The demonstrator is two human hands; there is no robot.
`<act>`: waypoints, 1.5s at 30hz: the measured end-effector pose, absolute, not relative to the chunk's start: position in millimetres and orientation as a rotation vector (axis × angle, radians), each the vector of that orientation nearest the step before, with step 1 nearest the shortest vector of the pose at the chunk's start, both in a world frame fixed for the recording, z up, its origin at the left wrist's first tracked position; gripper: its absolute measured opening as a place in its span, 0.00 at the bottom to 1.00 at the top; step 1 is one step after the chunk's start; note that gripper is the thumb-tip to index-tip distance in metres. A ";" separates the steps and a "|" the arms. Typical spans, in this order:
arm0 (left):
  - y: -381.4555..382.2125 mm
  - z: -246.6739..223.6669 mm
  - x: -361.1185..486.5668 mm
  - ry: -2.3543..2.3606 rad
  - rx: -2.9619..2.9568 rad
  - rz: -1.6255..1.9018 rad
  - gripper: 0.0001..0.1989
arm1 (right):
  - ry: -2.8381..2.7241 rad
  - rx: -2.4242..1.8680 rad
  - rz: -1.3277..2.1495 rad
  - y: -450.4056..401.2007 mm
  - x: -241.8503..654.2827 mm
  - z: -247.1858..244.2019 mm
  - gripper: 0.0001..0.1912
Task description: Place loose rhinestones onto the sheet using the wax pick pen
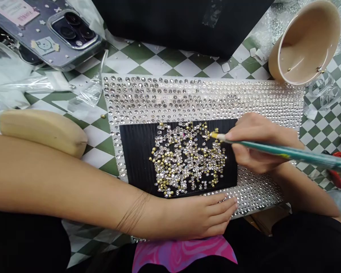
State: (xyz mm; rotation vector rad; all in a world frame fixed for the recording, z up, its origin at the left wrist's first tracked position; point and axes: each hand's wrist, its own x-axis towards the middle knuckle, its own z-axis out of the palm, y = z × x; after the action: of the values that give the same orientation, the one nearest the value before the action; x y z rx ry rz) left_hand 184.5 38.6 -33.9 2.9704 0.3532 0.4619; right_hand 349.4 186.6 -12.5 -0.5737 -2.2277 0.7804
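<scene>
My right hand [261,142] grips a slim green pencil-like stick [290,152] with a whitish collar and yellow tip. That tip touches or hovers just over loose rhinestones [190,161], silver on some faces and gold on others. They lie spread on a black rectangular board [138,155]. Under the board is a sheet of rhinestones in rows [165,94]. My left hand [199,214] rests flat with fingers stretched along the board's lower edge, on the rhinestone sheet; its thumb is hidden. No object shows in it.
A beige cup [304,45] with a few stones inside leans at the upper right. A phone [53,34] lies upper left, above a yellowish rounded block [42,129]. At the back is a large black object [176,22]. Clear plastic wrappings lie on the checkered tablecloth [142,53].
</scene>
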 end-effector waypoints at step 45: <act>36.6 -35.3 183.7 0.346 2.946 0.469 0.22 | -2.018 -0.892 0.511 216.8 365.4 -38.3 0.11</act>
State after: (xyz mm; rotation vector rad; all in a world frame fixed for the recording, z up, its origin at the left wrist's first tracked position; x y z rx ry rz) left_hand 183.7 36.6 -35.3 2.9461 0.3463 0.4689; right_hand 365.4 216.8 -38.3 -0.8923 -2.0184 0.5112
